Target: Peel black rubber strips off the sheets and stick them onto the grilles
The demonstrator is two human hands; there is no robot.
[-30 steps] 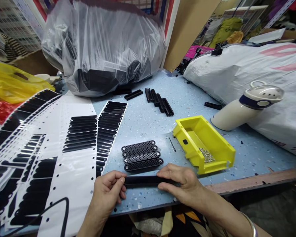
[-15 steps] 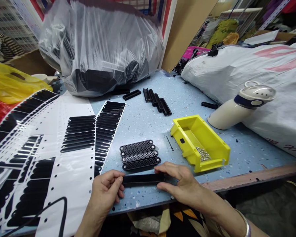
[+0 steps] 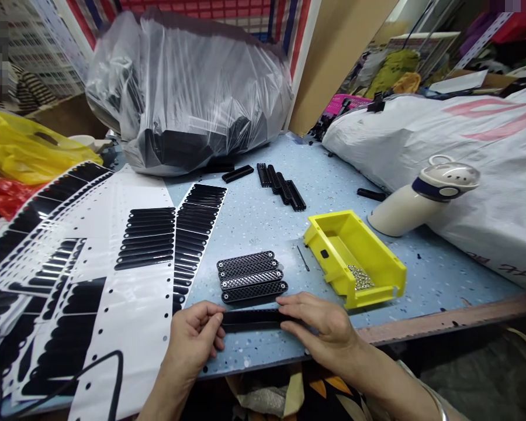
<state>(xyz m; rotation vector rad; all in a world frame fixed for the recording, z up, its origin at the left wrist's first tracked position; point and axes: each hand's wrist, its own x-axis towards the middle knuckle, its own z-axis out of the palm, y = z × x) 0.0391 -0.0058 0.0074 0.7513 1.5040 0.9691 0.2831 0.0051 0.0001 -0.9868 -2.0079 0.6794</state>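
A flat black strip [image 3: 252, 319] lies level between my hands near the table's front edge. My left hand [image 3: 199, 330] pinches its left end between thumb and fingers. Around the right end close the thumb and fingers of my right hand [image 3: 318, 324]. Just beyond the strip, several black textured bars [image 3: 252, 276] with silvery dots at their ends lie side by side. A thin dark pin [image 3: 303, 258] rests to their right, beside a yellow bin [image 3: 379, 257] that holds small metal pieces [image 3: 360, 278].
White sheets [image 3: 135, 304] with black strip stickers cover the left side. More black bars [image 3: 281, 186] lie farther back, before a large plastic bag [image 3: 193, 88]. A cream bottle [image 3: 403, 204] leans against a white sack [image 3: 442, 134] at the right.
The view has shifted slightly, so things sit a little lower. My right hand's fingers have closed further over the strip's right end. My left hand keeps its pinch.
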